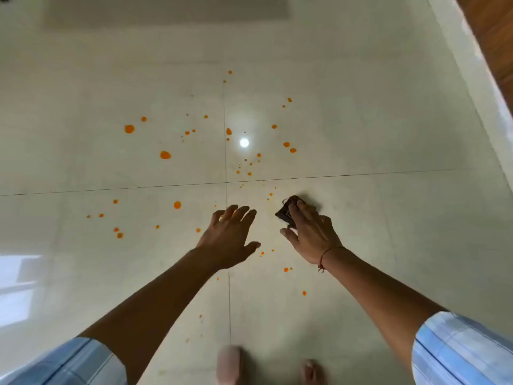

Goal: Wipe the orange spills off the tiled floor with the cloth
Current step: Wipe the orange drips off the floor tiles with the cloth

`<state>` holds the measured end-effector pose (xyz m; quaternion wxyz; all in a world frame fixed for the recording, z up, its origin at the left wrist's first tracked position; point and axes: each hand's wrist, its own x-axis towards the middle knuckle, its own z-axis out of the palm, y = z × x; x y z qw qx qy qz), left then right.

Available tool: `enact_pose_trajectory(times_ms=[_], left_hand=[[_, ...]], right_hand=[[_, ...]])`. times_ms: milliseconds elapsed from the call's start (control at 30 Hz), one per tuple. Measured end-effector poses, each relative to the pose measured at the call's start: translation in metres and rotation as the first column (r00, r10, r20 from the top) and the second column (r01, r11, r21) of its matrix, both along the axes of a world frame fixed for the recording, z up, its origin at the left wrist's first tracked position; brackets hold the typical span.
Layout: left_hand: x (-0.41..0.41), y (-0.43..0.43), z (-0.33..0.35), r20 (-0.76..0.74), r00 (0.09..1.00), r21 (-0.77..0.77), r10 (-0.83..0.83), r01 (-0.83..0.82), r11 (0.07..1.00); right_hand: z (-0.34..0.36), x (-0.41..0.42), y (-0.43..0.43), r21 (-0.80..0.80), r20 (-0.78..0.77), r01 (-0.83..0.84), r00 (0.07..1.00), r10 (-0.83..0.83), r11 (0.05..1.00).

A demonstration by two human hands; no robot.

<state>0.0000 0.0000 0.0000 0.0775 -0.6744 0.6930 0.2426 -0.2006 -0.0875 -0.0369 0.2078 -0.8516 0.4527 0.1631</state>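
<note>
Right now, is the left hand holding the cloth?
No, the dark cloth lies on the floor under the right hand, while the left hand is spread open and holds nothing.

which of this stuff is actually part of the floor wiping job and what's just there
Part of the job:
- cloth, pressed down by the right hand
- orange spills
- tiled floor
- left hand, open, holding nothing

Just there:
- wooden panel, top right
- feet, bottom edge
- red thread on the right wrist
</note>
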Motion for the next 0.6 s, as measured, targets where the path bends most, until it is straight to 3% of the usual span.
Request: enact_pose_trajectory(times_ms=[233, 433, 600], left_hand=[[-0.027, -0.055, -0.194, 0.101, 0.990, 0.044, -0.096, 0.092, 0.995], [-0.023, -0.081, -0.296, 0.226, 0.964, 0.180, -0.141, 0.101, 0.979], [-0.016, -0.077, -0.326, 0.276, 0.947, 0.008, -0.162, 0.167, 0.986]], right_hand=[[-0.197, -0.031, -0.051, -0.072, -0.144, -0.108, 0.985, 0.096, 0.992], [-0.291, -0.028, -0.088, -0.114, -0.158, -0.153, 0.978, 0.134, 0.982], [-0.314, -0.031, -0.094, -0.170, -0.108, -0.172, 0.982, 0.155, 0.970]])
